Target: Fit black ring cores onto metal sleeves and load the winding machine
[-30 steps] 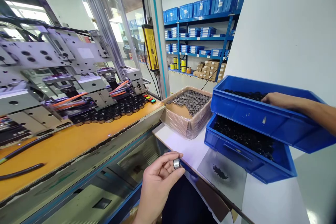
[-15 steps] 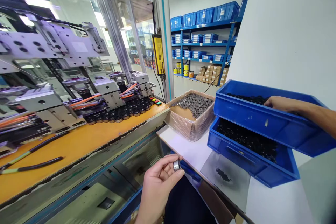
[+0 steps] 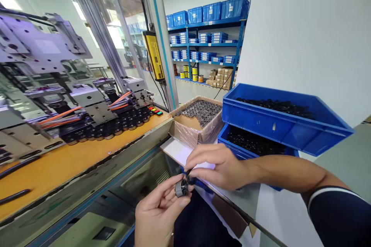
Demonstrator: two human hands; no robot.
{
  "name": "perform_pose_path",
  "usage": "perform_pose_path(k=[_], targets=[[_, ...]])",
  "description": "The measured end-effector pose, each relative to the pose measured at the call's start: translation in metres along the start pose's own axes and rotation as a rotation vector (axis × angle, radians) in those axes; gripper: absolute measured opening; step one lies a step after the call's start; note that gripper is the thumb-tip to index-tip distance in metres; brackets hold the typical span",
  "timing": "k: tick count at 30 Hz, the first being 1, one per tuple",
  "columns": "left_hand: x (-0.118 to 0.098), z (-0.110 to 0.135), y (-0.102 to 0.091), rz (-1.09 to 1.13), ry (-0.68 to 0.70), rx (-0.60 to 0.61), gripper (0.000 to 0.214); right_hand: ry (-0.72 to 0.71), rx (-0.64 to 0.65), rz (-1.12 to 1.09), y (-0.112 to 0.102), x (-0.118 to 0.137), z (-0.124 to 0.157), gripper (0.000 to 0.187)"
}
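Observation:
Between its thumb and fingers, my left hand (image 3: 159,208) grips a small metal ring-shaped core (image 3: 181,188) that has black parts showing in its open face. My right hand (image 3: 217,164) comes in from the right and pinches a small black plastic piece (image 3: 189,177) close against that face. Whether the two parts touch cannot be made out. Past my right forearm, an upper blue bin (image 3: 278,125) holds many black pieces (image 3: 275,107). Below it, a lower blue bin (image 3: 232,144) holds more of them, partly hidden by my arm.
A plastic-lined cardboard box (image 3: 197,136) with rows of metal cores stands on the white table (image 3: 176,150). At left is a machine with an orange worktop (image 3: 95,162), a row of dark round parts (image 3: 116,126) and a metal post (image 3: 159,42). Shelves (image 3: 213,44) stand behind.
My right hand has left the upper blue bin and come to my left hand with a small black piece. My left hand has shifted slightly left and lower, still gripping the core. The view has turned right.

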State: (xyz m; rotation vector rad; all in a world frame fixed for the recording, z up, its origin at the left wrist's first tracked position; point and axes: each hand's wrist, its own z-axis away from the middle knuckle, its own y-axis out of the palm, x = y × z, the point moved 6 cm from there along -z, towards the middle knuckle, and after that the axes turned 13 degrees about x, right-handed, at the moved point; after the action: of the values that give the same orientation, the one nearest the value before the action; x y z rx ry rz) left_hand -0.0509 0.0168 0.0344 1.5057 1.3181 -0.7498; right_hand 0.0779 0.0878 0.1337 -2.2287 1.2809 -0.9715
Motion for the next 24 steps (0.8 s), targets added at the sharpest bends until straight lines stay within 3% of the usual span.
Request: perform_pose_path(k=[3, 9, 24], targets=[[-0.005, 0.009, -0.002, -0.007, 0.006, -0.039, 0.035, -0.027, -0.023, -0.033, 0.02, 0.002, 0.002, 0.011], [-0.004, 0.018, -0.008, -0.01, -0.057, -0.186, 0.035, -0.048, -0.053, -0.02, 0.03, 0.004, 0.003, 0.01], [-0.022, 0.025, -0.019, -0.255, -0.032, -0.162, 0.039, -0.228, -0.014, 0.276, 0.04, 0.018, 0.001, 0.008]])
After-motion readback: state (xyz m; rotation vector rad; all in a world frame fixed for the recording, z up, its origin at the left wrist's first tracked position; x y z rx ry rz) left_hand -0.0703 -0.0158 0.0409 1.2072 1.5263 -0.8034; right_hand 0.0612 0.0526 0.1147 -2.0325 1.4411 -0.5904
